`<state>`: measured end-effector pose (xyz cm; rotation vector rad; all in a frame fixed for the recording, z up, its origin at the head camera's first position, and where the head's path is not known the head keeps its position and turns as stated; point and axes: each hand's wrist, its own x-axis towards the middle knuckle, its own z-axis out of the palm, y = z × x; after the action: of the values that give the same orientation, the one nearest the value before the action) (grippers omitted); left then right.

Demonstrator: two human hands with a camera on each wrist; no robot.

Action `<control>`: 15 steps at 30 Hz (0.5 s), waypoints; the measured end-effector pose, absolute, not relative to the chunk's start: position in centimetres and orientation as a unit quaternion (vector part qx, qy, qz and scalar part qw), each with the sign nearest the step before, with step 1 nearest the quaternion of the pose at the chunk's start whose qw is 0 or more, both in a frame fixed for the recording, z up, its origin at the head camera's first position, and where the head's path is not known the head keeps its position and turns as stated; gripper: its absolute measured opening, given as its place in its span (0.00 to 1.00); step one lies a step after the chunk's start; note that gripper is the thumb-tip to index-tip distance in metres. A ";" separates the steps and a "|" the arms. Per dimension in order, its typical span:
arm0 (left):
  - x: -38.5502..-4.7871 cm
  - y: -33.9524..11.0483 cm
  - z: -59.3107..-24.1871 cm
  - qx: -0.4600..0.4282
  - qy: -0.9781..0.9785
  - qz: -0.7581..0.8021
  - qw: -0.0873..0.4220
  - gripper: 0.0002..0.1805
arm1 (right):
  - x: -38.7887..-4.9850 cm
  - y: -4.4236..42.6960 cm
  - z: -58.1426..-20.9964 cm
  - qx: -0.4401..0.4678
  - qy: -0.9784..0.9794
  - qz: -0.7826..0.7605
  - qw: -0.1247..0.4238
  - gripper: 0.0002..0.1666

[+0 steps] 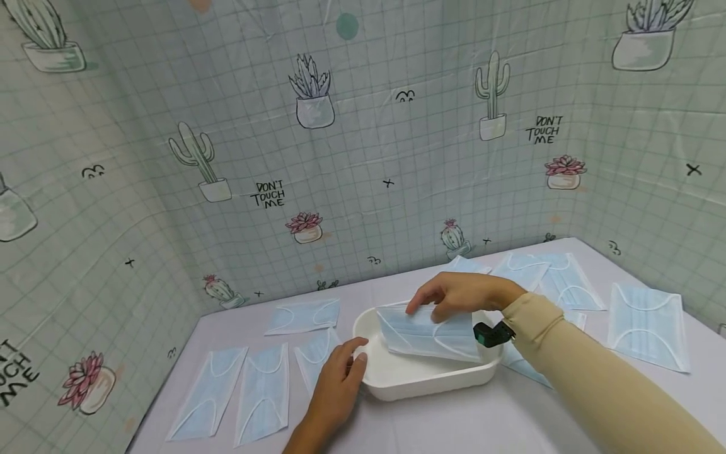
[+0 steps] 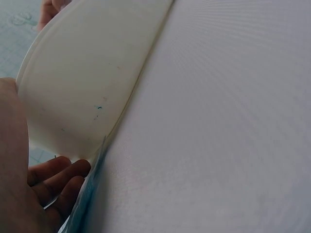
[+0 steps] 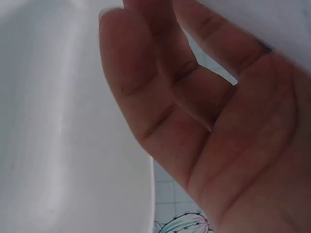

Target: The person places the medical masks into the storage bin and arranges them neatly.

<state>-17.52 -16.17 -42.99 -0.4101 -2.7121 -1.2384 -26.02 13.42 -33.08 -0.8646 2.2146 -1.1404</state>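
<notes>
A white plastic tray [image 1: 425, 382] stands on the table, tilted neither way that I can see. My left hand [image 1: 339, 372] holds its left rim, thumb and index finger at the edge; in the left wrist view the other fingers [image 2: 60, 187] curl loosely beside the outer wall, next to a blue mask edge [image 2: 87, 201]. Over the tray, my right hand [image 1: 462, 296] pinches a pale blue face mask [image 1: 422, 334] by its upper edge. The mask hangs slanted inside the tray, ear loops showing. In the right wrist view the fingers [image 3: 129, 53] are bent and mostly hide their grip.
Several face masks lie flat left of the tray, among them one mask [image 1: 263, 394] near the front. More masks lie at the right, including a mask [image 1: 648, 328] near the table's right edge. Patterned fabric [image 1: 363, 151] surrounds the table [image 1: 442, 429].
</notes>
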 end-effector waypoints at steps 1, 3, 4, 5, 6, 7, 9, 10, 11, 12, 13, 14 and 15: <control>-17.5 -16.2 -43.0 -0.137 -0.899 -0.411 0.067 0.19 | -26.1 13.3 -33.1 -0.317 0.812 -0.421 0.252 0.25; -17.5 -16.2 -42.9 -0.139 -0.898 -0.412 0.066 0.19 | -26.1 13.0 -33.3 -0.312 0.811 -0.422 0.257 0.26; -17.5 -16.1 -42.9 -0.140 -0.897 -0.413 0.066 0.19 | -26.2 13.0 -33.4 -0.309 0.812 -0.422 0.260 0.26; -17.5 -16.1 -43.0 -0.141 -0.897 -0.415 0.064 0.19 | -26.1 12.9 -33.5 -0.306 0.813 -0.421 0.261 0.26; -17.5 -16.1 -43.0 -0.142 -0.896 -0.416 0.064 0.19 | -26.1 12.8 -33.6 -0.301 0.818 -0.415 0.261 0.26; -17.5 -16.1 -43.0 -0.142 -0.895 -0.417 0.063 0.20 | -26.0 12.8 -33.6 -0.300 0.822 -0.408 0.260 0.26; -17.5 -16.1 -43.1 -0.143 -0.895 -0.417 0.063 0.20 | -25.8 12.7 -33.6 -0.300 0.834 -0.388 0.253 0.27; -17.5 -16.1 -43.1 -0.143 -0.895 -0.417 0.064 0.20 | -25.7 12.6 -33.6 -0.302 0.840 -0.376 0.248 0.28; -17.5 -16.1 -43.2 -0.143 -0.896 -0.416 0.066 0.19 | -25.6 12.6 -33.5 -0.306 0.846 -0.364 0.243 0.29; -17.5 -16.2 -43.2 -0.143 -0.896 -0.415 0.067 0.19 | -25.5 12.5 -33.5 -0.309 0.852 -0.349 0.237 0.30; -17.5 -16.2 -43.2 -0.142 -0.897 -0.414 0.068 0.19 | -25.5 12.4 -33.4 -0.314 0.857 -0.337 0.232 0.32; -17.6 -16.2 -43.1 -0.142 -0.897 -0.413 0.069 0.19 | -25.4 12.3 -33.4 -0.316 0.862 -0.325 0.227 0.33; -17.6 -16.3 -43.1 -0.141 -0.897 -0.413 0.070 0.19 | -25.3 12.3 -33.3 -0.320 0.865 -0.316 0.222 0.34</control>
<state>-17.61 -16.27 -43.12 -0.4241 -2.7000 -1.2413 -25.32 12.27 -33.30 -0.8848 2.3898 -0.8716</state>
